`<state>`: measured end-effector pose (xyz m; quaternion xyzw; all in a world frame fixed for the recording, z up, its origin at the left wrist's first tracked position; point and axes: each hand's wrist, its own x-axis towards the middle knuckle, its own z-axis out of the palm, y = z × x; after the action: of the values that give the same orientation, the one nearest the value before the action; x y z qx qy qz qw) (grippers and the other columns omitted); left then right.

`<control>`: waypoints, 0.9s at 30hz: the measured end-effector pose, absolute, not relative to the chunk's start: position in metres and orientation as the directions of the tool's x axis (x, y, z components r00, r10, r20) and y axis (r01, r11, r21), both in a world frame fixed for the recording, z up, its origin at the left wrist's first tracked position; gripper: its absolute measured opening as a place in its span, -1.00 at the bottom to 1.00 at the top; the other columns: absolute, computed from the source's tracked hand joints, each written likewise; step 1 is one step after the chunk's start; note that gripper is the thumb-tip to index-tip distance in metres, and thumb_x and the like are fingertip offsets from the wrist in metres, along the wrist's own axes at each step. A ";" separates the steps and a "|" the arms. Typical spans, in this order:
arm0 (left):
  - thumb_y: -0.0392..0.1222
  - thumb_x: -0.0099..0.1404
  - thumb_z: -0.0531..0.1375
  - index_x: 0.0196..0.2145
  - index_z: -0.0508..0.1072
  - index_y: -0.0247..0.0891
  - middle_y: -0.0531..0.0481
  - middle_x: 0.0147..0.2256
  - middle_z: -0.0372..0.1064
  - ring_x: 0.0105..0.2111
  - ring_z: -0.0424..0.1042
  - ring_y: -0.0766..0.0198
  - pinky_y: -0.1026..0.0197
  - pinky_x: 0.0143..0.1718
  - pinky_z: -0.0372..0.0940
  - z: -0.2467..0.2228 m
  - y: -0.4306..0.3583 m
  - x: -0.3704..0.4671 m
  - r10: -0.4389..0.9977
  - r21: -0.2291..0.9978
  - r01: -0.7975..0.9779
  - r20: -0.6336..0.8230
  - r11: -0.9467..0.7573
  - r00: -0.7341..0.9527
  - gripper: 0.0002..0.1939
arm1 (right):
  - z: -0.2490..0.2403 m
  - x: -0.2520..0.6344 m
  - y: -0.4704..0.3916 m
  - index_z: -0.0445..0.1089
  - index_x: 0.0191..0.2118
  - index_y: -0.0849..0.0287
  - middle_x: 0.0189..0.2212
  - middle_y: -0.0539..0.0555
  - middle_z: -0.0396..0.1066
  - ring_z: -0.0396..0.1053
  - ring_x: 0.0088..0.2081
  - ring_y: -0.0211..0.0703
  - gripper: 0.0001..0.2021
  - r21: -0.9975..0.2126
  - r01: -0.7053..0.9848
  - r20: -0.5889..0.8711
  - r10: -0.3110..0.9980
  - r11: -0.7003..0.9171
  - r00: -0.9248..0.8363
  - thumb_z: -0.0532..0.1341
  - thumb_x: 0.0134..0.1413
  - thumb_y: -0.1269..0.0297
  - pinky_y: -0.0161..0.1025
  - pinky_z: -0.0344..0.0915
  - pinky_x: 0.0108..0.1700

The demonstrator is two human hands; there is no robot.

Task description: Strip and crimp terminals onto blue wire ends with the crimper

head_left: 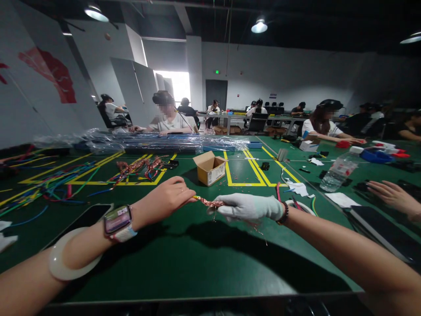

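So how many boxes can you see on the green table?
2. An open brown box stands just beyond your left hand and gloved right hand; a white box sits farther back, to the right. More could be hidden behind the plastic wrapping.

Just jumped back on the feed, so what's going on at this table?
The person's left hand pinches a bundle of copper-coloured strands at its yellow end, while the gloved right hand grips it further along. They hold it above the green table, and loose strands trail below the glove. Beyond the hands stands an open cardboard box, with a tangled copper-coloured heap to its left. Another person's hand shows near the right edge.
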<state>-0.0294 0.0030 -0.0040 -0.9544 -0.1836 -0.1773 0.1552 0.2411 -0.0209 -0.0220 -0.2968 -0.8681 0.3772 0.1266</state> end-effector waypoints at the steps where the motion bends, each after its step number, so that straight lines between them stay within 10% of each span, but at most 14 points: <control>1: -0.11 0.46 -0.11 -0.30 0.46 -0.29 -0.07 -0.40 0.45 -0.37 0.36 0.23 0.11 -0.16 0.24 -0.005 0.002 -0.027 0.351 -0.171 0.439 0.385 -0.882 0.854 -0.60 | -0.022 0.241 -0.020 0.31 0.00 0.21 -0.35 0.02 0.38 0.31 -0.36 -0.29 -0.69 -0.618 0.487 0.047 0.648 0.617 -0.760 0.00 0.31 0.15 -0.32 0.25 -0.29; 8: 0.07 0.41 -0.10 -0.47 0.32 -0.26 0.09 -0.59 0.23 -0.55 0.29 0.29 0.22 -0.39 0.21 -0.015 -0.010 -0.012 0.752 0.707 0.522 0.021 -0.477 0.659 -0.55 | -0.026 0.234 -0.011 0.30 -0.04 0.20 -0.35 0.12 0.45 0.38 -0.39 -0.14 -0.75 0.187 0.755 0.203 0.728 0.628 -0.655 -0.04 0.32 0.27 -0.25 0.14 -0.37; 12: 0.17 0.32 0.03 -0.50 0.29 -0.27 0.15 -0.67 0.10 -0.62 0.17 0.34 0.28 -0.51 0.11 -0.029 -0.008 -0.010 0.713 0.957 0.287 -0.174 -0.040 0.679 -0.55 | -0.035 0.231 -0.008 0.25 0.00 0.29 -0.39 0.14 0.40 0.33 -0.40 -0.09 -0.71 0.489 0.705 0.317 0.648 0.514 -0.693 -0.10 0.28 0.48 -0.17 0.10 -0.38; 22: 0.08 0.34 0.09 -0.56 0.22 -0.26 0.26 -0.75 -0.12 -0.70 -0.12 0.45 0.24 -0.38 0.13 -0.047 -0.038 0.008 0.385 0.882 0.105 -0.304 0.460 0.871 -0.57 | -0.025 0.242 -0.002 0.08 0.19 0.14 -0.38 0.04 0.36 0.28 -0.38 -0.16 -0.61 0.542 0.556 0.421 0.369 0.630 -0.829 -0.12 0.30 0.48 -0.10 0.24 -0.25; 27: 0.13 0.20 0.21 -0.50 0.23 -0.24 0.15 -0.66 0.14 -0.59 0.19 0.34 0.23 -0.42 0.18 -0.057 -0.037 0.012 0.660 0.959 0.004 -0.199 0.284 0.725 -0.60 | -0.031 0.244 0.004 0.02 0.25 0.15 -0.24 0.10 0.38 0.32 -0.22 -0.11 -0.55 0.442 0.588 0.397 0.440 0.678 -0.806 -0.01 0.26 0.37 0.10 0.17 0.09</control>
<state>0.0121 -0.0368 -0.0567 -0.5562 -0.2984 -0.2203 -0.7437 0.2439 0.0043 -0.0312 -0.2833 -0.9066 -0.2844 0.1300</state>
